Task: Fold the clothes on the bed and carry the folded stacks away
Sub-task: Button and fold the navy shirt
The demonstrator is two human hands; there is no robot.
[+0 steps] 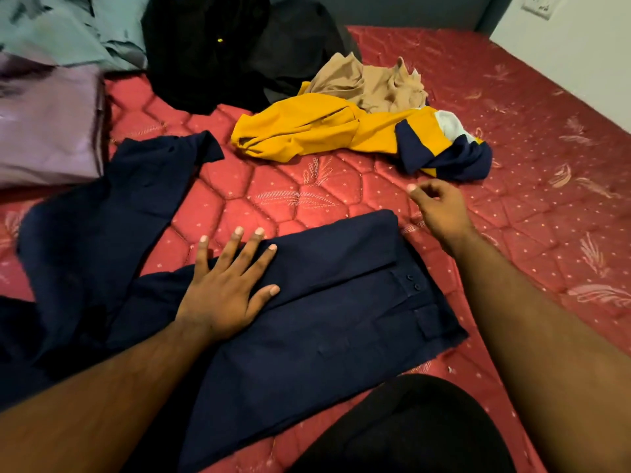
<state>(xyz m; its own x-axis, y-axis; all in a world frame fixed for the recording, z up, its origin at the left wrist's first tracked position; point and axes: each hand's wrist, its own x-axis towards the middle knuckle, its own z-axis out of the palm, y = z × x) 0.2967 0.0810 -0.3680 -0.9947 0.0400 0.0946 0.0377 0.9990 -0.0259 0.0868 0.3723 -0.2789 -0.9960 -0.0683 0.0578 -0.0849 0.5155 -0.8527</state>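
A black-clad knee [409, 428] fills the bottom edge of the view, just in front of a pair of navy trousers [324, 312] being folded on a bed with a red quilted mattress [546, 216]. Two bare forearms reach in from the lower corners. The left hand [228, 288] lies flat on the trousers with fingers spread, pressing the cloth down near the upper edge of the fold. The right hand [440, 209] hovers just past the fold's far right corner, its fingers loosely curled and holding nothing.

The folded part of the trousers runs with its long axis from lower left to upper right, the waistband end with two small buttons [413, 282] pointing to the right. The rest of the navy cloth trails away to the left and bends up the bed, ending in a cuff [201, 148] near the middle of the mattress.

Four other heaps of clothing lie beyond. A crumpled yellow and navy garment [341, 131] sits past the right hand, with a beige garment [372, 80] bunched just behind it and touching it. A pile of black clothes [218, 52] is heaped at the head of the bed. At the left edge a lilac cloth [47, 131] lies folded, with pale teal fabric [68, 29] rumpled behind it. A white wall [580, 63] flanks the bed on the right.
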